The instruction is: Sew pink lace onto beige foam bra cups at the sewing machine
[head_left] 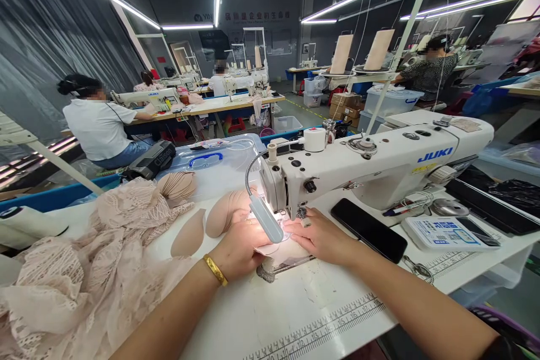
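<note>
A white sewing machine (358, 169) stands on the white table, its gooseneck lamp (266, 219) lit over the needle area. Beneath the lamp lies a pale pink fabric piece (291, 252). On its left side my left hand (242, 244), with a gold bracelet at the wrist, is closed on the fabric, its fingertips partly behind the lamp. My right hand (323, 234) rests on the fabric right of the needle, fingers stretched out and flat. Beige cup pieces (228, 212) are stacked beside my left hand, with a single one (188, 234) further left.
Lace fabric (84, 270) is heaped at the left. A black phone (369, 229) and a white boxed device (451, 232) lie on the right. Behind the table are a clear plastic box (219, 160) and a person in a white shirt (95, 124) at another machine.
</note>
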The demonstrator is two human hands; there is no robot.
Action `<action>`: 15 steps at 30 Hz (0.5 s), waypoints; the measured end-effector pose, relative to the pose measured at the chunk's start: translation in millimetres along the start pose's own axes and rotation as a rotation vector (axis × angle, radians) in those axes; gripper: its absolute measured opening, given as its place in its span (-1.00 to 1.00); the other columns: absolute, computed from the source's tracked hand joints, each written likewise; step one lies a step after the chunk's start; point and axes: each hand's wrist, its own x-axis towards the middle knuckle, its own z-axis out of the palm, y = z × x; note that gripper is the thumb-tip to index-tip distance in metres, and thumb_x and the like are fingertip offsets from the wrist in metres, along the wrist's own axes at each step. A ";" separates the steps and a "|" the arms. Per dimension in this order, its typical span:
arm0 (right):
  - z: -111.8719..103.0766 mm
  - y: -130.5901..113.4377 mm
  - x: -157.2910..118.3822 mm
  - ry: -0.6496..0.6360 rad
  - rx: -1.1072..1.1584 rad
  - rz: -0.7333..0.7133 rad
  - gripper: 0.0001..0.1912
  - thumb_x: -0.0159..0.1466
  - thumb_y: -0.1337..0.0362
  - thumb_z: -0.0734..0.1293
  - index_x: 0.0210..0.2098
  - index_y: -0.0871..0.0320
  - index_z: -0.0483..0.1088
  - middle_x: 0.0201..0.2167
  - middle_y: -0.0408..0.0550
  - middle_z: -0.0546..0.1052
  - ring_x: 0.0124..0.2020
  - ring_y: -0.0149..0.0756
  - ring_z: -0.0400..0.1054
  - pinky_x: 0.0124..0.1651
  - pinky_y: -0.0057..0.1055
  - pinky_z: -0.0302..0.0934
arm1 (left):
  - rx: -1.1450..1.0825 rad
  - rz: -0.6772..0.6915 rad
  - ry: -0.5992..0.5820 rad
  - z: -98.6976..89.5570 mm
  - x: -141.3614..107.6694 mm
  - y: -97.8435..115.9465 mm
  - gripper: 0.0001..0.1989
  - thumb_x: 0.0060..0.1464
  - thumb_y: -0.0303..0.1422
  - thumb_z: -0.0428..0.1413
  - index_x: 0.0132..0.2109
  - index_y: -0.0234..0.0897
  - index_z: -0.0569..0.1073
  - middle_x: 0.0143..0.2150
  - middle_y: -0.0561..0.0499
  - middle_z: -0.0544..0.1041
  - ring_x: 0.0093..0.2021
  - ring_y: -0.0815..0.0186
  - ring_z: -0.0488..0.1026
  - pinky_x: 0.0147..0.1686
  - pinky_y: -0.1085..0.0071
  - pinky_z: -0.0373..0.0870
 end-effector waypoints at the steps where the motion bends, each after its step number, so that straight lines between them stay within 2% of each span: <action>1: -0.7 0.1 -0.5 0.002 0.004 -0.001 -0.77 0.46 0.36 0.26 -0.17 0.04 0.57 -0.25 -0.01 0.61 -0.10 -0.07 0.36 -0.02 -0.18 0.26 | 0.003 -0.006 -0.002 -0.1 0.2 0.5 -0.72 -0.10 -0.59 0.09 -0.26 -0.14 0.50 -0.24 0.12 0.60 -0.15 0.17 0.48 -0.02 0.18 0.09; 4: -2.3 0.0 -1.1 0.040 0.024 0.001 -0.76 0.47 0.36 0.23 -0.15 0.06 0.55 -0.26 -0.01 0.60 -0.14 -0.09 0.38 -0.01 -0.15 0.30 | 0.002 -0.012 0.000 -0.1 0.6 1.2 -0.75 -0.09 -0.60 0.08 -0.30 -0.15 0.48 -0.29 0.13 0.58 -0.16 0.18 0.47 0.01 0.15 0.07; 9: -1.8 -2.5 -0.1 0.145 0.086 0.077 -0.79 0.47 0.36 0.22 -0.16 0.08 0.50 -0.21 0.02 0.58 -0.13 -0.07 0.42 -0.02 -0.13 0.37 | -0.026 0.007 0.022 0.5 0.6 0.6 -0.69 0.02 -0.55 0.08 -0.16 -0.06 0.53 -0.19 0.14 0.63 -0.09 0.15 0.48 0.06 0.12 0.04; 15: 0.3 -2.1 -0.4 0.135 0.095 0.095 -0.78 0.47 0.37 0.22 -0.08 0.08 0.50 -0.17 0.03 0.59 -0.11 -0.07 0.44 0.00 -0.13 0.37 | 0.015 0.008 0.009 1.0 0.2 3.8 -0.74 -0.01 -0.55 0.11 -0.22 -0.11 0.52 -0.18 0.13 0.64 -0.09 0.14 0.49 0.03 0.13 0.06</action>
